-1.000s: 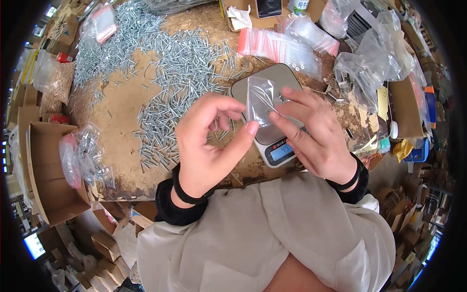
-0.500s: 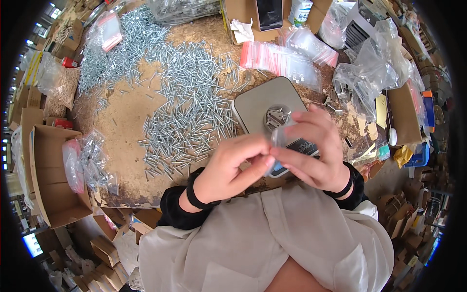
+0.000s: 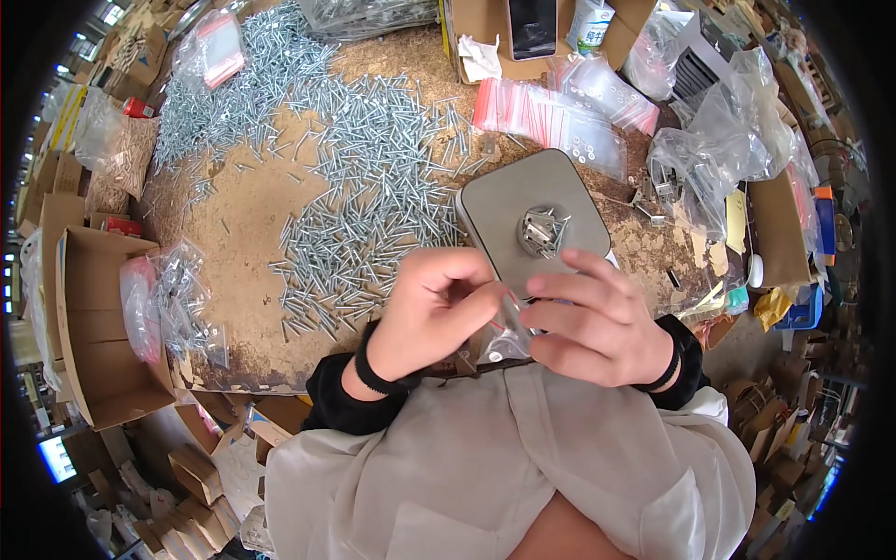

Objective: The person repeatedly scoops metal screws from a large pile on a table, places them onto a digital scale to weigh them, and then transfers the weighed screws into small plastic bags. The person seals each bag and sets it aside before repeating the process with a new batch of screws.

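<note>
My left hand (image 3: 434,313) pinches the top of a small clear zip bag (image 3: 504,347) close to my front. A white washer shows through the bag's lower end. My right hand (image 3: 597,322) is at the bag's right side, fingertips against it and the upper fingers spread; its thumb is hidden. Just beyond the hands is a scale (image 3: 490,201) with a grey plate. On that plate sits a small round dish holding several metal pieces (image 3: 539,231). The right hand partly covers the scale's near edge.
Loose screws (image 3: 364,196) spread over the table's left and middle. Flat zip bags (image 3: 532,112) with washers lie beyond the scale, near a phone (image 3: 532,28) and a carton (image 3: 590,26). Clear plastic bags (image 3: 719,159) are heaped at right. An open cardboard box (image 3: 107,327) stands at left.
Both hands have come slightly lower and nearer to me, with the bag now hanging down between them. The right fingers have spread more. The dish on the scale shows more fully.
</note>
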### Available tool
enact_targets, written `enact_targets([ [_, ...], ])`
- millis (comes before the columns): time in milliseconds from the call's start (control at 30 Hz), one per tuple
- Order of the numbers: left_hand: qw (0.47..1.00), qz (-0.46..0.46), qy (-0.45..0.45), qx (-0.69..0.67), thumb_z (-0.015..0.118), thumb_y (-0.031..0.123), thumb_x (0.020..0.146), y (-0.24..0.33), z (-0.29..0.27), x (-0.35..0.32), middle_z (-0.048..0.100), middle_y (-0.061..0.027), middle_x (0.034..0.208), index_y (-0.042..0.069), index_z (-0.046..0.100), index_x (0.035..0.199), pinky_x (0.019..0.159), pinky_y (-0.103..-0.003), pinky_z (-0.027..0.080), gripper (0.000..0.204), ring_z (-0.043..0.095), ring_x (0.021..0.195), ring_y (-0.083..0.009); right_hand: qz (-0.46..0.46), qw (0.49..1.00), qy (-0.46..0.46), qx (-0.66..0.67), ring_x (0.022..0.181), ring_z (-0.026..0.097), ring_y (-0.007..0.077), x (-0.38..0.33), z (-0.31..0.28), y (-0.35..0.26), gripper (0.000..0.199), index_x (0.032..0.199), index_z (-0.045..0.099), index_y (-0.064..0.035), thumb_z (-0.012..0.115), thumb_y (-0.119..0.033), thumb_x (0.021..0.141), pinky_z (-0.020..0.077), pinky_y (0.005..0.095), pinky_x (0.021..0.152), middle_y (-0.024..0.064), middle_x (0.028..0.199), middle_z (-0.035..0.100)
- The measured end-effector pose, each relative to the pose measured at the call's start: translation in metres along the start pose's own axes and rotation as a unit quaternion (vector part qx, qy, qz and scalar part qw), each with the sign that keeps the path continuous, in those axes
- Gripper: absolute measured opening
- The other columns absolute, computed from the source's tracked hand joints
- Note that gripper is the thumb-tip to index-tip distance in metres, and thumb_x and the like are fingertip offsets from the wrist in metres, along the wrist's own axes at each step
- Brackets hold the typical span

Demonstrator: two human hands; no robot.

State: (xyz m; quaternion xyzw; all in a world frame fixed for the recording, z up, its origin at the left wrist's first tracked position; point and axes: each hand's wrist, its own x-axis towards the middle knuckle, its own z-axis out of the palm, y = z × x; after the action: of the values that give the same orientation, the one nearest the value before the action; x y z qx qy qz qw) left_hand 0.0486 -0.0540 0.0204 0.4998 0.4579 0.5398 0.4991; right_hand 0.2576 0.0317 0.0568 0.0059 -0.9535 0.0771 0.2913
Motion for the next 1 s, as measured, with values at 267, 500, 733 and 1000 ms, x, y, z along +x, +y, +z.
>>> enact_targets([
  [267, 0.992, 0.028, -0.098, -0.077, 0.080, 0.016, 0.081, -0.001, 0.003, 0.005, 0.062, -0.0077, 0.111, 0.000, 0.055, 0.124, 0.085, -0.031, 0.050, 0.053, 0.061, 0.098, -0.0156, 0.035, 0.991, -0.088, 0.096, 0.129, 0.055, 0.0326, -0.001, -0.003, 0.001, 0.013, 0.083, 0.062, -0.0122, 0.072, -0.011, 0.076, 0.0272, 0.0566, 0.119, 0.0051, 0.117, 0.068],
  [500, 0.983, -0.042, -0.158, -0.079, 0.081, 0.005, 0.081, -0.005, 0.002, 0.002, 0.061, 0.0006, 0.096, 0.005, 0.054, 0.121, 0.081, -0.025, 0.047, 0.049, 0.059, 0.090, -0.0080, 0.128, 0.966, -0.094, 0.206, 0.134, 0.047, 0.0404, -0.003, -0.023, 0.034, 0.047, 0.120, 0.063, -0.0084, 0.076, -0.034, 0.083, 0.0323, 0.0539, 0.112, 0.0144, 0.135, 0.059],
  [733, 0.992, 0.049, -0.038, 0.114, 0.075, -0.004, 0.079, -0.012, 0.012, 0.007, 0.061, -0.0041, 0.090, 0.004, 0.042, 0.133, 0.080, -0.029, 0.049, 0.064, 0.061, 0.086, -0.0137, 0.280, 0.931, -0.117, 0.203, 0.143, 0.037, 0.0353, -0.041, 0.006, 0.080, 0.109, 0.155, 0.028, -0.0040, 0.088, -0.013, 0.065, 0.0242, 0.0475, 0.120, 0.0153, 0.144, 0.053],
  [1000, 0.979, 0.056, -0.004, 0.194, 0.074, -0.008, 0.079, -0.023, 0.020, 0.006, 0.061, -0.0060, 0.088, 0.004, 0.027, 0.146, 0.083, -0.030, 0.049, 0.083, 0.062, 0.084, -0.0151, 0.246, 0.938, -0.119, 0.211, 0.136, 0.045, 0.0313, -0.033, 0.016, 0.091, 0.098, 0.151, 0.037, -0.0075, 0.085, -0.012, 0.066, 0.0364, 0.0424, 0.113, 0.0084, 0.130, 0.066],
])
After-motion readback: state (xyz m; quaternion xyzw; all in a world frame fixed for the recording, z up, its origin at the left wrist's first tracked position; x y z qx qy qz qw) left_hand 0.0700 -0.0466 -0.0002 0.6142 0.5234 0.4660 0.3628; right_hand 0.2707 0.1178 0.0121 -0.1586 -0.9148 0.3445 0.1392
